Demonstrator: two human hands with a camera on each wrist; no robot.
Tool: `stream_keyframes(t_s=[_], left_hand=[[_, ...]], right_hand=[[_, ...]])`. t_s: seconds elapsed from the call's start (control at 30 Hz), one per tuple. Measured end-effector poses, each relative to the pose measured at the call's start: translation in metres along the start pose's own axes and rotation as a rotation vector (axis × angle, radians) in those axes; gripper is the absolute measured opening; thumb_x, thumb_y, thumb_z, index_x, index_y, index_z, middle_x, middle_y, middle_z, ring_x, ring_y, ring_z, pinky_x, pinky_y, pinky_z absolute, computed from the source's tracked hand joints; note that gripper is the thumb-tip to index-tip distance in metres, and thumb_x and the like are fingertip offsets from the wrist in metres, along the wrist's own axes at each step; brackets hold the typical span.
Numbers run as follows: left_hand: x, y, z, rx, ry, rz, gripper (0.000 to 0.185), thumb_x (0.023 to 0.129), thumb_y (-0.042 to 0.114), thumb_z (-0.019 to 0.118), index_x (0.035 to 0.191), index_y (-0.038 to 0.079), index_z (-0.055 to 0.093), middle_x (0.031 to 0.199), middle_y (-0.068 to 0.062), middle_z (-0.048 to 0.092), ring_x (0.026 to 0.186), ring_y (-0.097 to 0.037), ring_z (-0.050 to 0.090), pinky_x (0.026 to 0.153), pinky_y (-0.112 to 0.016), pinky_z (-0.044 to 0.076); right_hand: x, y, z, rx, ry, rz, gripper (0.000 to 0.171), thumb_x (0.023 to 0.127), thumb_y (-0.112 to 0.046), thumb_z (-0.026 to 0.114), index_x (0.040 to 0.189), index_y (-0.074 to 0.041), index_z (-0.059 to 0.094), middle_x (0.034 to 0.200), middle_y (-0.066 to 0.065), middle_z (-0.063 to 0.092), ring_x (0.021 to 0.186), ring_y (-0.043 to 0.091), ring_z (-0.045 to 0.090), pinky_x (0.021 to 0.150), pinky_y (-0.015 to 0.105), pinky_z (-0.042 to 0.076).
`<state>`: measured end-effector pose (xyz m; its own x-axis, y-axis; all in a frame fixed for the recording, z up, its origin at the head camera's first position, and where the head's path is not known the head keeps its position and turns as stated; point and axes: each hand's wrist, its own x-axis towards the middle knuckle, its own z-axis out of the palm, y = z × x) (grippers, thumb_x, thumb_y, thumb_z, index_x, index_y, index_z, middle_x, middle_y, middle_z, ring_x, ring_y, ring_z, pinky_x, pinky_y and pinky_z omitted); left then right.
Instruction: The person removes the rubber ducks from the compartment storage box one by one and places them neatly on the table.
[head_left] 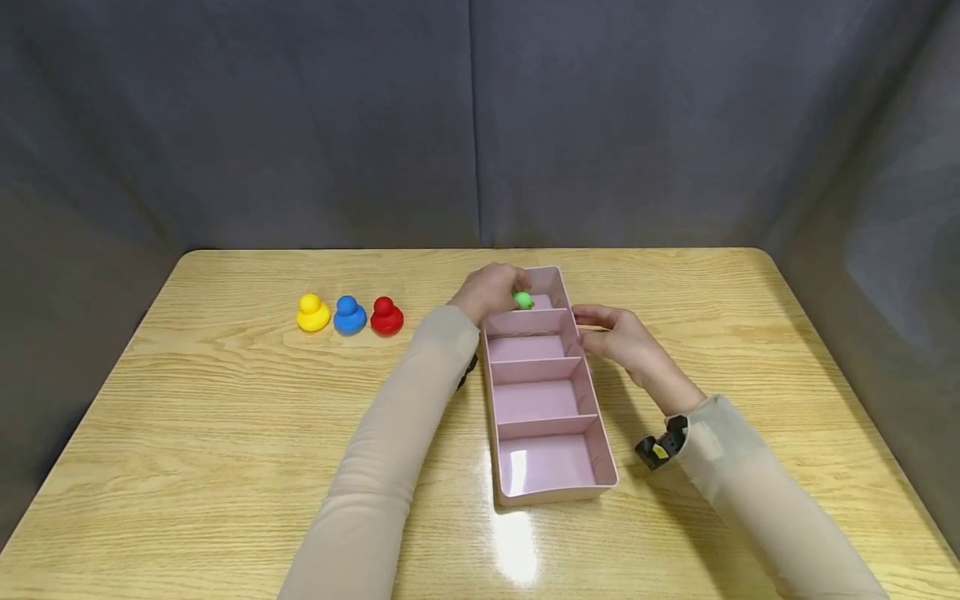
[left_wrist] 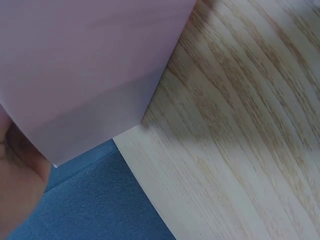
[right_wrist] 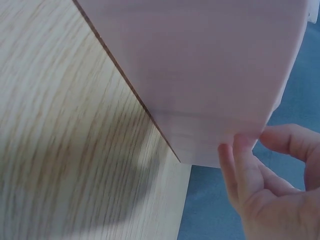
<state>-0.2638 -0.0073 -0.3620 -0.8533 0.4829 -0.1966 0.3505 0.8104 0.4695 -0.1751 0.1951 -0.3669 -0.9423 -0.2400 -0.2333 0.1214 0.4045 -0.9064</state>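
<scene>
My left hand point(head_left: 491, 287) reaches over the left rim of a long pink divided box point(head_left: 555, 495). Its fingers hold a small green toy duck point(head_left: 523, 300) in the farthest compartment, and they hide part of it. In the left wrist view, the hand point(left_wrist: 20, 185) shows at the box's far corner, with the duck out of sight. On the opposite side, my right hand point(head_left: 626, 342) is at the box's right wall near the second compartment from the back. Its fingertips point(right_wrist: 243, 142) rest against the outer wall, with the thumb by the rim.
Left of the box, a yellow toy duck point(head_left: 312, 314), a blue one point(head_left: 349, 317) and a red one point(head_left: 386, 317) stand in a row on the wooden table point(head_left: 225, 433). Dark grey fabric panels point(head_left: 300, 125) rise behind the table and along its sides.
</scene>
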Motion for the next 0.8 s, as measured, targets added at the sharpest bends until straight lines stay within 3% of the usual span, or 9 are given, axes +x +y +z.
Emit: stream_keyframes(t_s=[0.2,0.47,0.8], left_hand=[[0.000,-0.003,0.001,-0.019,0.021,0.011,0.035,0.089,0.012,0.067,0.124,0.009,0.064,0.122,-0.007,0.067,0.115,-0.020,0.061,0.099,-0.034,0.047],[-0.003,-0.004,-0.002,-0.119,0.045,0.009,0.038,0.088,0.010,0.068,0.125,0.006,0.062,0.123,-0.010,0.065,0.112,-0.022,0.061,0.097,-0.033,0.048],[-0.005,-0.001,-0.012,-0.132,0.074,0.038,0.037,0.089,0.012,0.067,0.125,0.007,0.061,0.123,-0.010,0.063,0.108,-0.020,0.059,0.093,-0.031,0.049]], right_hand=[[-0.001,0.000,0.002,0.009,0.005,0.011,0.057,0.086,0.001,0.048,0.141,0.007,0.039,0.141,0.030,0.045,0.094,0.003,0.054,0.076,0.010,0.048],[-0.001,-0.001,0.003,0.032,0.003,0.012,0.057,0.085,0.002,0.048,0.141,0.008,0.038,0.140,0.030,0.044,0.088,0.000,0.053,0.075,0.011,0.049],[0.001,0.001,0.000,0.042,-0.001,0.015,0.055,0.088,0.001,0.049,0.142,0.008,0.037,0.139,0.031,0.044,0.084,-0.003,0.054,0.077,0.015,0.052]])
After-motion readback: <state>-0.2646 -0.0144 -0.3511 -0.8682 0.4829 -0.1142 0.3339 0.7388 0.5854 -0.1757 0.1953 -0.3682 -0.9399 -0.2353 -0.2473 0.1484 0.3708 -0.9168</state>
